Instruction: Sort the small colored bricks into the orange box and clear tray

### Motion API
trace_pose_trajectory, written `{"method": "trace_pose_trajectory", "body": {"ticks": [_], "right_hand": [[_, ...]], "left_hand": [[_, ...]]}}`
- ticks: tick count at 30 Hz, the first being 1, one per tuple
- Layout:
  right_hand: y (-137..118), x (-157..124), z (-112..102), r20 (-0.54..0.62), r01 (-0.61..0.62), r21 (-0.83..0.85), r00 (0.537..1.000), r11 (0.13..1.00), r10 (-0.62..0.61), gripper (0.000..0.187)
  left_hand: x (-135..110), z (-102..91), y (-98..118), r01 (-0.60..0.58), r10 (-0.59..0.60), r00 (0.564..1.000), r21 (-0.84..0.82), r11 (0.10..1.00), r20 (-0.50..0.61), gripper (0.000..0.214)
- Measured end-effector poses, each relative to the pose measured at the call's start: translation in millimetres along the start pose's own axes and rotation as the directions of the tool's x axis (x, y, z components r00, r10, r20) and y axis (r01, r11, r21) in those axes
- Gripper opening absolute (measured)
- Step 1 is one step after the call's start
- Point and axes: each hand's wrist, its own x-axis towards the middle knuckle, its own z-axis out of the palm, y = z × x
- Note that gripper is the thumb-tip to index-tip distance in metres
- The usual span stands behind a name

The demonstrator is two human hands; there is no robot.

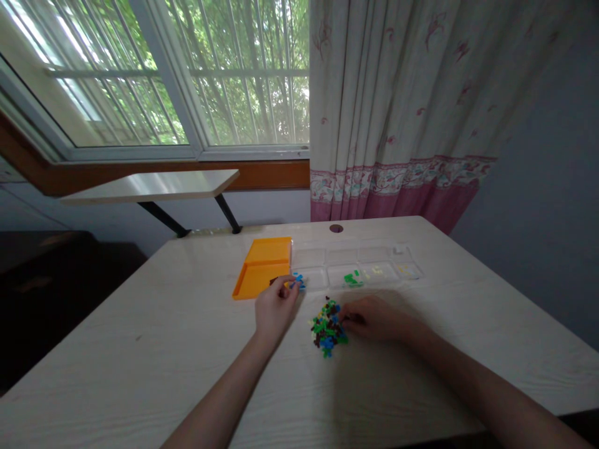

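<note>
A heap of small coloured bricks (327, 329), green, blue, brown and white, lies on the pale wooden table (140, 355). My right hand (374, 318) rests on the table at the heap's right edge, fingers curled in a pinch at a dark piece. My left hand (275, 307) is just left of the heap, its fingertips pinched on a small blue brick (296, 282) over a compartment of the clear sorting tray (365, 265). Green pieces (352, 279) lie in another compartment.
An orange lid (262, 268) lies open beside the clear tray at the left. A cable hole (336, 228) sits near the table's far edge. Behind are a small white shelf (154, 186), a barred window and a flowered curtain (397, 106).
</note>
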Motion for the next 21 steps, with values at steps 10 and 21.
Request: {"method": "trace_pose_trajectory", "body": {"ticks": [10,21], "right_hand": [[-6.7,2.9,3.4,-0.136,-0.102,0.187,0.982,0.977,0.128,0.014],[-4.7,18.7,24.7,-0.214,-0.119,0.563,0.935,0.818,0.284,0.021]], "left_hand": [[-4.8,2.4,2.1,-0.169,0.172,0.966,-0.03,0.985,0.192,0.021],[-18.5,4.2,23.4,-0.488,0.505,0.786,-0.144,0.861,0.356,0.016]]}}
